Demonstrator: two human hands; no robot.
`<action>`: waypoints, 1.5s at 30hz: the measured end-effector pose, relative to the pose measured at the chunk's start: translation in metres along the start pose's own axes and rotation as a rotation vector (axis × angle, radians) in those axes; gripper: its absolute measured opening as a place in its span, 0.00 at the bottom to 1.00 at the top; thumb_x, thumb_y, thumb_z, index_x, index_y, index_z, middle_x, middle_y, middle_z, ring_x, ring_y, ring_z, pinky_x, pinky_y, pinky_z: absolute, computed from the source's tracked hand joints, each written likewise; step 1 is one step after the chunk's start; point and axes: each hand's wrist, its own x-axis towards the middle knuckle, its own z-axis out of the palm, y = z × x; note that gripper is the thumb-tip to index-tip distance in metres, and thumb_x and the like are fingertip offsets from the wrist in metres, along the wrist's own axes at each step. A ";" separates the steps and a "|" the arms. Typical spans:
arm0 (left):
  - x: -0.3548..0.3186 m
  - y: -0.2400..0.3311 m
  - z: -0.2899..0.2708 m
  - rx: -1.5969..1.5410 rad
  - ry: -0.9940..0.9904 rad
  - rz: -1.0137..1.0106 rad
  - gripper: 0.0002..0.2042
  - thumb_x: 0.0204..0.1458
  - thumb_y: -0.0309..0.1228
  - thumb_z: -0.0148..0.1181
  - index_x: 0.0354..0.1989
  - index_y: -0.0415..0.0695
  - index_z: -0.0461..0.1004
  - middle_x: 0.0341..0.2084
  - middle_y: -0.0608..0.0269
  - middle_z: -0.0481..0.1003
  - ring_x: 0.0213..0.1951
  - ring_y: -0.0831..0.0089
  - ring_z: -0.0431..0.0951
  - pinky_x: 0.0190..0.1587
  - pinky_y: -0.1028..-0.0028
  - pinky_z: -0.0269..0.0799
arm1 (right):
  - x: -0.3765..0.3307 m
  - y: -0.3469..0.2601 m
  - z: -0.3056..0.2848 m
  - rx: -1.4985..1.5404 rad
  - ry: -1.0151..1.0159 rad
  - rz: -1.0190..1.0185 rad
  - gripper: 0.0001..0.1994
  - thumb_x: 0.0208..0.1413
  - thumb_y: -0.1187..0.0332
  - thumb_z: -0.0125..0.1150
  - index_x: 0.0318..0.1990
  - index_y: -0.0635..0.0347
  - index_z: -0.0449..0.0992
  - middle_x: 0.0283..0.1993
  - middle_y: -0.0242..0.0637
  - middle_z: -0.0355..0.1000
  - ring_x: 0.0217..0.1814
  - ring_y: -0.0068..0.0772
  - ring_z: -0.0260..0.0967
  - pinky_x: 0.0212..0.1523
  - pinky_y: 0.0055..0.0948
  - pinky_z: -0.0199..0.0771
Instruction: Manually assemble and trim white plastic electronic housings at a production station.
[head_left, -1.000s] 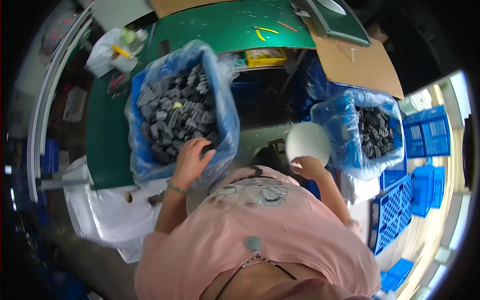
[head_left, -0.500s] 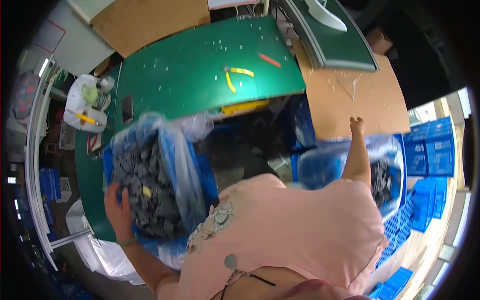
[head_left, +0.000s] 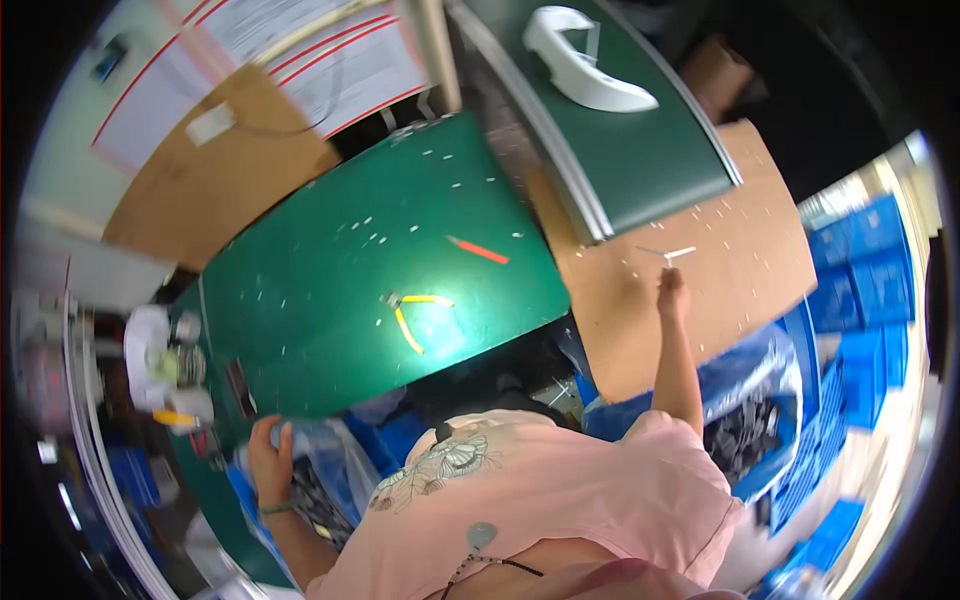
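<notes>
My right hand [head_left: 675,295] reaches over the brown board, its fingers closed at the stem of a thin white branched plastic piece [head_left: 682,252]. At the left, my left hand [head_left: 270,462] is at the far rim of a plastic-lined blue bin [head_left: 345,455] of dark grey pieces [head_left: 318,505]. A small bluish-grey bit shows between its thumb and fingers, too blurred to name. On the green table [head_left: 330,330] lie yellow-handled nippers [head_left: 418,305] and a red pen-like tool [head_left: 480,249].
A green conveyor-like surface [head_left: 650,165] at the back carries a curved white plastic part [head_left: 590,85]. Small white scraps dot the table and the brown board [head_left: 620,340]. Another lined bin with dark pieces [head_left: 742,440] stands below the board. Stacked blue crates [head_left: 865,270] are on the right.
The view has turned and shifted. My right hand has moved forward over the brown board and closed at the white piece. My left hand has moved to the bin's far rim.
</notes>
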 end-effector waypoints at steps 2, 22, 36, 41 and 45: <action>0.028 -0.008 0.007 -0.043 -0.018 0.069 0.10 0.52 0.30 0.58 0.39 0.37 0.73 0.37 0.51 0.74 0.40 0.57 0.74 0.44 0.68 0.68 | -0.059 -0.048 -0.007 0.491 -0.055 0.145 0.14 0.63 0.58 0.49 0.34 0.59 0.71 0.19 0.37 0.70 0.18 0.25 0.67 0.19 0.26 0.65; 0.262 0.162 0.111 -0.084 -0.351 0.463 0.12 0.53 0.30 0.58 0.42 0.34 0.73 0.35 0.49 0.74 0.38 0.56 0.75 0.41 0.64 0.70 | 0.043 0.040 -0.224 1.181 0.573 0.296 0.10 0.58 0.62 0.55 0.37 0.59 0.73 0.32 0.37 0.72 0.22 0.21 0.64 0.22 0.18 0.66; 0.237 0.229 0.112 -0.029 -0.293 0.487 0.13 0.49 0.32 0.62 0.41 0.41 0.73 0.37 0.56 0.75 0.29 0.59 0.75 0.32 0.69 0.71 | 0.223 -0.306 0.044 0.133 -0.055 -0.640 0.34 0.50 0.51 0.64 0.61 0.57 0.63 0.58 0.41 0.66 0.60 0.42 0.64 0.58 0.38 0.65; 0.221 0.233 0.101 -0.035 -0.257 0.404 0.13 0.49 0.32 0.62 0.41 0.42 0.74 0.38 0.57 0.75 0.28 0.62 0.75 0.26 0.71 0.69 | 0.255 -0.356 0.095 -0.487 -0.373 -0.518 0.30 0.43 0.50 0.66 0.52 0.53 0.68 0.47 0.43 0.73 0.50 0.45 0.71 0.47 0.42 0.71; 0.227 0.243 0.115 -0.573 -0.340 0.188 0.22 0.53 0.34 0.59 0.54 0.38 0.66 0.47 0.52 0.73 0.48 0.65 0.73 0.50 0.69 0.68 | 0.181 -0.373 0.086 -0.351 -0.182 -0.759 0.23 0.42 0.54 0.67 0.45 0.52 0.70 0.33 0.43 0.75 0.36 0.48 0.74 0.34 0.44 0.73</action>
